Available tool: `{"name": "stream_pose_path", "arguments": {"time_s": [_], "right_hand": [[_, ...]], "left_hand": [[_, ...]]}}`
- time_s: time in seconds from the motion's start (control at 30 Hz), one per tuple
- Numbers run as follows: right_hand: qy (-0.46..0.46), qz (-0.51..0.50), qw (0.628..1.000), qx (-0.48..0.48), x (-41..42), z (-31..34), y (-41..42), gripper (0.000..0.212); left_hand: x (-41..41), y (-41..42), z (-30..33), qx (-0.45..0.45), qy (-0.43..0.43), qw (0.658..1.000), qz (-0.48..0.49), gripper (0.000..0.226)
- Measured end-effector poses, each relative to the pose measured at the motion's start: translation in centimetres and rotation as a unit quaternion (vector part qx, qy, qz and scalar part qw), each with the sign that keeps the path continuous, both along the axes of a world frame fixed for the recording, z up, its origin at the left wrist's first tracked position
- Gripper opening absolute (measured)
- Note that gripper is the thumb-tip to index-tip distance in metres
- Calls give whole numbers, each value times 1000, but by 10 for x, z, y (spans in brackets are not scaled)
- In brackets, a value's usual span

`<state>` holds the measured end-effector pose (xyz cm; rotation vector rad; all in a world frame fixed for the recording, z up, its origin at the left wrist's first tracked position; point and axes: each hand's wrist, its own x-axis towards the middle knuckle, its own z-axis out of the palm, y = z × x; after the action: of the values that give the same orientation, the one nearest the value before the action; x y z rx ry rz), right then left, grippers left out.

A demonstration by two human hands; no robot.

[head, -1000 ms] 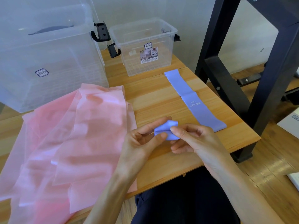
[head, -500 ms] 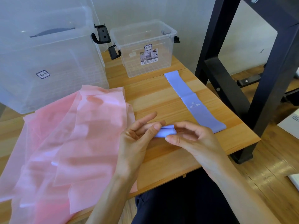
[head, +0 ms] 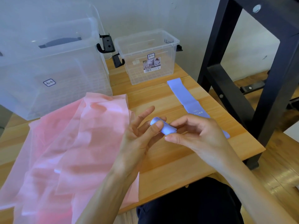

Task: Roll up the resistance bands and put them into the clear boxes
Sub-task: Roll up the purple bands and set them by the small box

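Roll [head: 163,127] at frame centre sits pinched between my left hand [head: 139,135] and right hand [head: 196,135]; I should keep it tight, then drop it into the small box [head: 145,46] above.

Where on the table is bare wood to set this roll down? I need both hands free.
Bare wood lies between the pink bands and the flat purple band, in front of the small clear box, and along the near edge under the hands. The left side is crowded by pink bands and the large box.
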<state>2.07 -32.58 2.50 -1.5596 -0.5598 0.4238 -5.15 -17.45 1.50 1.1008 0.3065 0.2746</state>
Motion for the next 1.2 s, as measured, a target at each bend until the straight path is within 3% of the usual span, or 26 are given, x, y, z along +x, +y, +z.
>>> {"name": "stream_pose_path", "arguments": {"time_s": [0.1, 0.17, 0.23, 0.3, 0.4, 0.5, 0.87, 1.07, 1.13, 1.2], "right_hand": [[-44, 7, 999, 9, 7, 5, 7, 32], [-124, -26, 992, -21, 9, 3, 12, 36], [-239, -36, 968, -65, 14, 1, 15, 50], [-276, -4, 959, -67, 20, 1, 16, 68], [-247, 60, 965, -69, 28, 4, 16, 80], [-241, 85, 964, -75, 29, 2, 20, 70], [-277, 27, 959, -53, 24, -5, 25, 54], [-298, -45, 950, -76, 17, -14, 29, 57], [-243, -14, 965, -99, 19, -11, 30, 70], [-130, 50, 984, -111, 28, -1, 29, 85]], "left_hand": [[10, 1, 6, -42, 1, 999, -8, 57], [16, 3, 9, -74, 14, 997, -18, 58], [21, 9, 11, -81, 29, 996, -26, 59], [24, 15, 13, -75, 39, 995, -46, 60], [29, 19, 14, -59, 53, 994, -80, 60], [31, 20, 13, -51, 58, 992, -101, 58], [32, 21, 5, -58, 76, 989, -115, 56], [34, 15, 5, -75, 96, 985, -123, 57], [35, 18, 6, -68, 108, 983, -132, 57], [36, 27, 7, -28, 125, 981, -143, 60]]}}
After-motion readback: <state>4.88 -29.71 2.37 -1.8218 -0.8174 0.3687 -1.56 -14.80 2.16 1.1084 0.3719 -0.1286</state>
